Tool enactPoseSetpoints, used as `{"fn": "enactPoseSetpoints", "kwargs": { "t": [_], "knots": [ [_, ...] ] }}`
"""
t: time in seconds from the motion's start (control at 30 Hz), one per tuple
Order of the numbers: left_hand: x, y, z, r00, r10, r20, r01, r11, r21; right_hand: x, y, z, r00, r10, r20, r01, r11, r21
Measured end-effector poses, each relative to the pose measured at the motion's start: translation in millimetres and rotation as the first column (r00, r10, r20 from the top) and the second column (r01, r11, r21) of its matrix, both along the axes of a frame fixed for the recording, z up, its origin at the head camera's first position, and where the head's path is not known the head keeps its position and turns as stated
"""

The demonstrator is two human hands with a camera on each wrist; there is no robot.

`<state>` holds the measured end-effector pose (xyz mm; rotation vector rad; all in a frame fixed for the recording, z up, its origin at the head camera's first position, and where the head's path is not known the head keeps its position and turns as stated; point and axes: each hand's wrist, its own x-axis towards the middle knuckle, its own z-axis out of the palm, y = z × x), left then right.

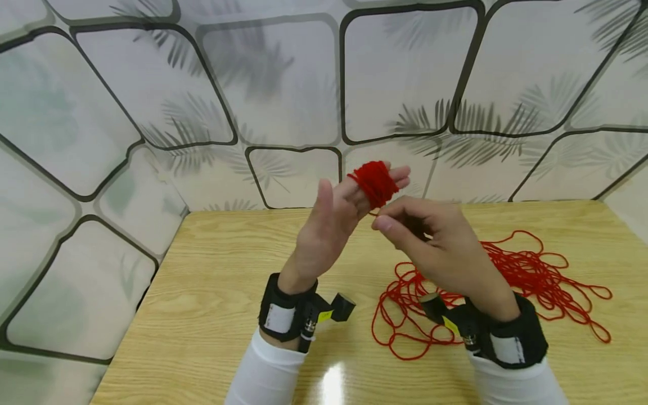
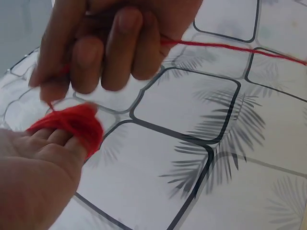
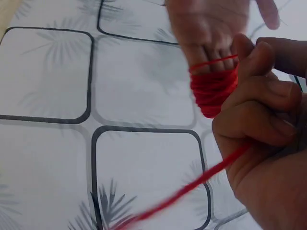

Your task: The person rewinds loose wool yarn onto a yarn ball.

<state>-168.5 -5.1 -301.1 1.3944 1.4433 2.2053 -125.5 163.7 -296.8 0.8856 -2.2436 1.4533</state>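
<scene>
Red yarn (image 1: pixel 376 183) is wound in a thick band around the straight fingers of my left hand (image 1: pixel 324 230), whose palm faces up with the thumb apart. The wound band (image 3: pixel 215 91) covers the middle of the fingers in the right wrist view, and the fingertips stick out past it in the head view. Close beside it, my right hand (image 1: pixel 435 236) pinches the strand between thumb and forefinger. Its other fingers curl over the strand (image 3: pixel 187 190), which runs out below the hand. A short taut piece links the pinch to the band.
A loose, tangled heap of red yarn (image 1: pixel 526 270) lies on the wooden table (image 1: pixel 212 315) under and beyond my right forearm. Each wrist wears a black strap with a small camera (image 1: pixel 343 307). Behind the table stands a patterned wall covering (image 1: pixel 293 84).
</scene>
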Motion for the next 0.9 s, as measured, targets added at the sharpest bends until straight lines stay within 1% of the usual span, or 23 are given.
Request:
{"fn": "enactPoseSetpoints", "kwargs": {
  "t": [0.07, 0.1, 0.13, 0.17, 0.23, 0.3, 0.33, 0.4, 0.47, 0.5, 0.6, 0.67, 0.8, 0.9],
  "knots": [
    [0.7, -2, 0.5, 0.999, -0.021, 0.027, 0.023, 0.996, -0.082, 1.9, 6, 3.1, 0.999, 0.032, 0.007, -0.031, 0.991, -0.127],
    [1.0, -4, 0.6, 0.998, -0.037, 0.046, 0.042, 0.993, -0.112, 2.2, 8, 4.6, 0.999, 0.053, 0.010, -0.049, 0.979, -0.199],
    [1.0, -5, 0.5, 0.996, -0.056, 0.065, 0.064, 0.989, -0.131, 1.7, 10, 5.9, 0.997, 0.075, 0.007, -0.070, 0.960, -0.273],
    [0.7, -6, 0.5, 0.994, -0.080, 0.079, 0.091, 0.986, -0.139, 0.8, 12, 6.7, 0.995, 0.095, 0.003, -0.088, 0.934, -0.346],
    [-0.2, -8, 0.4, 0.983, -0.150, 0.101, 0.163, 0.979, -0.125, -2.9, 14, 7.5, 0.993, 0.116, -0.001, -0.102, 0.873, -0.477],
    [-1.3, -8, -0.5, 0.965, -0.238, 0.114, 0.248, 0.965, -0.081, -7.9, 15, 6.9, 0.994, 0.112, -0.002, -0.093, 0.816, -0.570],
    [-2.0, -8, -1.1, 0.953, -0.279, 0.114, 0.287, 0.956, -0.056, -10.5, 16, 6.1, 0.994, 0.107, 0.001, -0.085, 0.791, -0.606],
    [-3.0, -8, -2.6, 0.931, -0.345, 0.116, 0.348, 0.937, -0.010, -15.4, 17, 3.3, 0.995, 0.102, 0.010, -0.071, 0.756, -0.651],
    [-3.9, -8, -4.8, 0.917, -0.385, 0.110, 0.384, 0.923, 0.029, -19.6, 16, 0.4, 0.995, 0.101, 0.015, -0.066, 0.748, -0.661],
    [-4.2, -8, -5.6, 0.909, -0.401, 0.108, 0.399, 0.916, 0.047, -21.3, 16, -1.0, 0.995, 0.100, 0.017, -0.064, 0.749, -0.659],
    [-5.1, -9, -7.9, 0.897, -0.430, 0.106, 0.423, 0.903, 0.083, -25.3, 15, -4.6, 0.996, 0.088, 0.019, -0.054, 0.758, -0.649],
    [-5.6, -9, -8.5, 0.888, -0.442, 0.130, 0.434, 0.897, 0.085, -26.5, 14, -5.8, 0.998, 0.061, 0.006, -0.043, 0.760, -0.648],
    [-6.6, -8, -8.9, 0.886, -0.424, 0.187, 0.427, 0.904, 0.025, -27.6, 12, -6.3, 0.999, 0.013, -0.041, -0.037, 0.746, -0.664],
    [-6.7, -7, -8.9, 0.890, -0.413, 0.194, 0.426, 0.905, -0.025, -29.3, 13, -6.5, 0.999, -0.004, -0.049, -0.029, 0.747, -0.664]
  ]
}}
